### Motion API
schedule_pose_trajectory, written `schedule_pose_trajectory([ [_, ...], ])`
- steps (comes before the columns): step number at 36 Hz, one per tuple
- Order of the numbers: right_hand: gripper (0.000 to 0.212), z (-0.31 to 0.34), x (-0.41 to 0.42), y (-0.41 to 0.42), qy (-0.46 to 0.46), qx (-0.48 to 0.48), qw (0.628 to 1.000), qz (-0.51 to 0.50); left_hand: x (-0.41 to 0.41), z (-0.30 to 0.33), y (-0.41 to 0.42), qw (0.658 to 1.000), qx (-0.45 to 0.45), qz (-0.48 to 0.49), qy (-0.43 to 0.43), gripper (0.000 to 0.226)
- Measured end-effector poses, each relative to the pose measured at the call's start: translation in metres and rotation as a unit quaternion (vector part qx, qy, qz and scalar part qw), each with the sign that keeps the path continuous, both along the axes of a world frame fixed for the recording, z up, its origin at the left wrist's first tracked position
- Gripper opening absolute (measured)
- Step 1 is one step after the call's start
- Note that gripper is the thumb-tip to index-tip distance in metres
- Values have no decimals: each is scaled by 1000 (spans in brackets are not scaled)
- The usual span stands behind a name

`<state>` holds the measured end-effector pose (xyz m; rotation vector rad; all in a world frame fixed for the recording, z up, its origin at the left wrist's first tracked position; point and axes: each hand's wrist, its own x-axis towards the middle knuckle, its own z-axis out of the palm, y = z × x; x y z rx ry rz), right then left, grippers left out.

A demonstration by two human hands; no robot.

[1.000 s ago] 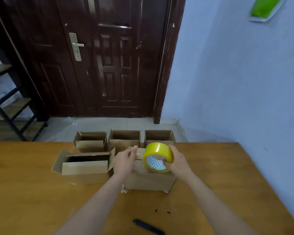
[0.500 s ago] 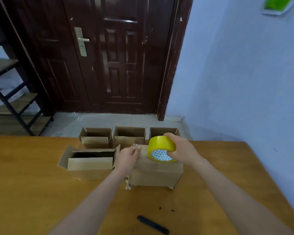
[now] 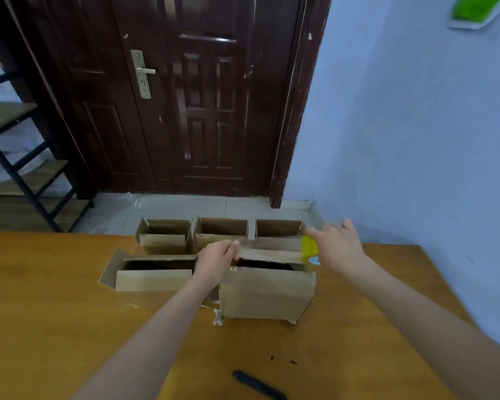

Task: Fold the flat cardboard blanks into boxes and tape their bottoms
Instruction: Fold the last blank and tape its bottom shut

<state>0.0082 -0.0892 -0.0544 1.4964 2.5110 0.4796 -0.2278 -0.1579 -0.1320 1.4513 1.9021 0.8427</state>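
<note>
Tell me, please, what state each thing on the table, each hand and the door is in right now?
Near box: top flap lifted.
Left box: open.
Three far boxes: open.
Tape roll: held.
Left hand: pinching flap.
Right hand: gripping roll.
Door: closed.

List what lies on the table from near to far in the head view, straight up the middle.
black pen-like tool → box being taped → left hand pinching its flap → row of three open boxes at the table's far edge.
</note>
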Motion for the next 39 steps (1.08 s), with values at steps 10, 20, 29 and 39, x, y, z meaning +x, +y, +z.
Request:
schedule_pose_trajectory([
  [10,39,10,35,5,363,-121,923,-32,6,30,-9,988,107,40,-103,41],
  [20,51,32,38,-1,506,-119,854,12,3,85,-4,961,95,62,-253,41],
  [29,47,9,48,19,133,-55,990,-4,3,78,-3,972,49,54,-224,41],
  [39,40,-1,76,2,643,-203,735,-73,-11,57,-15,957,21,56,-284,35],
])
